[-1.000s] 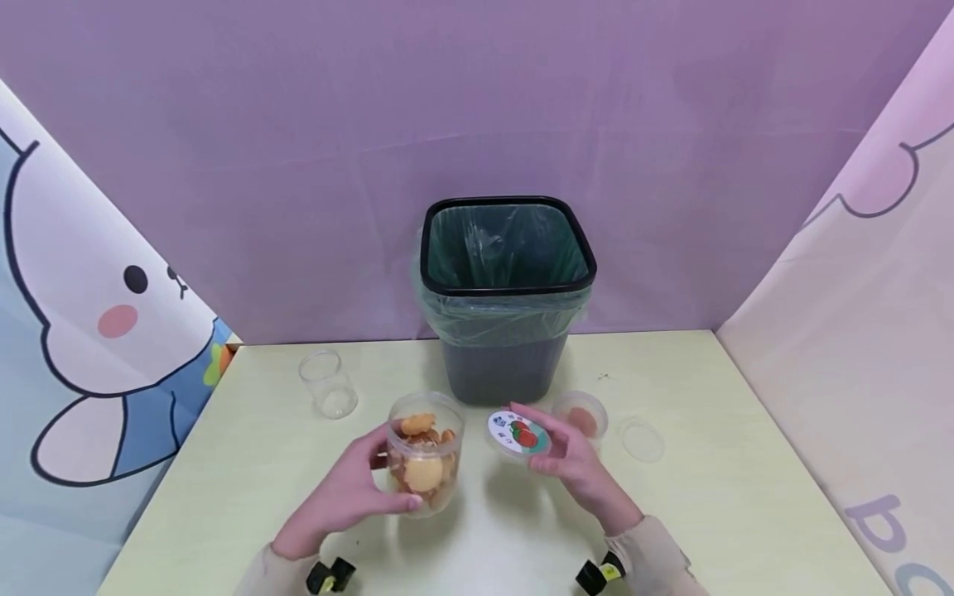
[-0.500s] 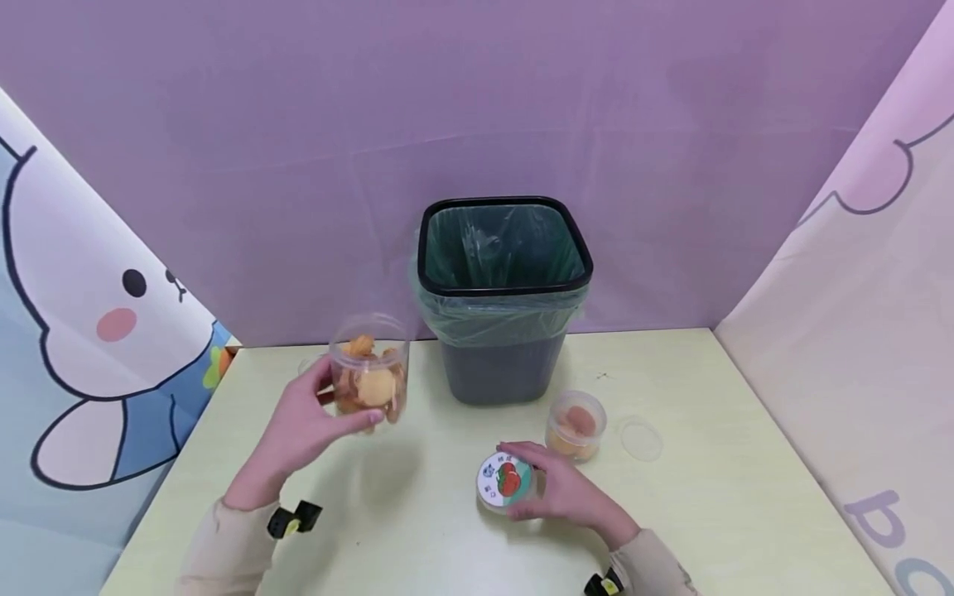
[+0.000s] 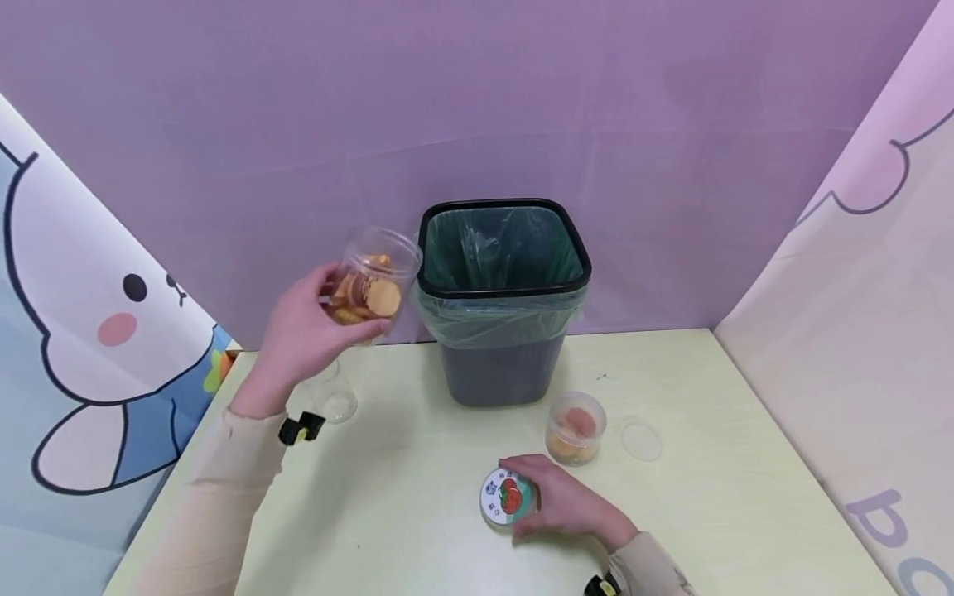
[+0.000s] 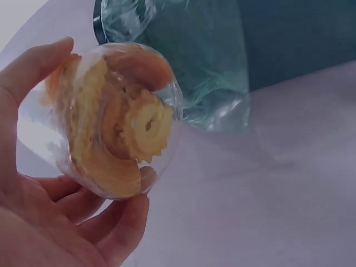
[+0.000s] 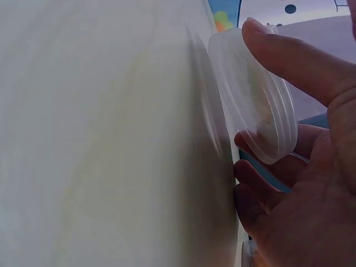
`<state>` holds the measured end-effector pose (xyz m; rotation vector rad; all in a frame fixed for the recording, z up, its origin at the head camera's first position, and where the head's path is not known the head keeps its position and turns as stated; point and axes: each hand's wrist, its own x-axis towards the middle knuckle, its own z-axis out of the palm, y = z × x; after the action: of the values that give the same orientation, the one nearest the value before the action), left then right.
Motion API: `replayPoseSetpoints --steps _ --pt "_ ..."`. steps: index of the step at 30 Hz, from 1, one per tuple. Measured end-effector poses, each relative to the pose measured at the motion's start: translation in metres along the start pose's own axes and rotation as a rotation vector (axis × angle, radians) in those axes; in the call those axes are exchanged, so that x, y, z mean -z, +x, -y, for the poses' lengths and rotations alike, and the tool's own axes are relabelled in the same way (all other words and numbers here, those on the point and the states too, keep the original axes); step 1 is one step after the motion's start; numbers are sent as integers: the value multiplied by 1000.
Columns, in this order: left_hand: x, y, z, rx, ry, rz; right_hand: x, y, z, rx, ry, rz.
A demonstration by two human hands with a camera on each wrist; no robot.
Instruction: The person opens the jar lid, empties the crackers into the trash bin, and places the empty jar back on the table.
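The bin stands at the table's rear centre. Left of its rim, the left hand holds the cookie jar raised and tilted. An empty jar sits below. Front right: small tub, apparently a loose lid beside it. The right hand holds the labelled lid near the table's front.

You face a pale yellow-green bench set against a purple cloth wall. Left of the bench hangs a cartoon rabbit panel; right of it, a pink printed panel. Light is soft and even.
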<state>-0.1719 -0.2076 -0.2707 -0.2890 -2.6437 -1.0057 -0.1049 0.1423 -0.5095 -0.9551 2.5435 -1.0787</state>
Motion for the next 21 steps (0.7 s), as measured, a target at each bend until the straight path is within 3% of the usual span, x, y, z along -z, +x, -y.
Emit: replayPoseSetpoints --steps 6,16,21 --pt "1 28 -17 -90 149 -65 0 0 -1 27 -27 -10" --pt "-6 59 -34 -465 482 -325 0 0 -1 23 -40 0" --pt "-10 68 -39 -599 588 -394 0 0 0 10 -28 9"
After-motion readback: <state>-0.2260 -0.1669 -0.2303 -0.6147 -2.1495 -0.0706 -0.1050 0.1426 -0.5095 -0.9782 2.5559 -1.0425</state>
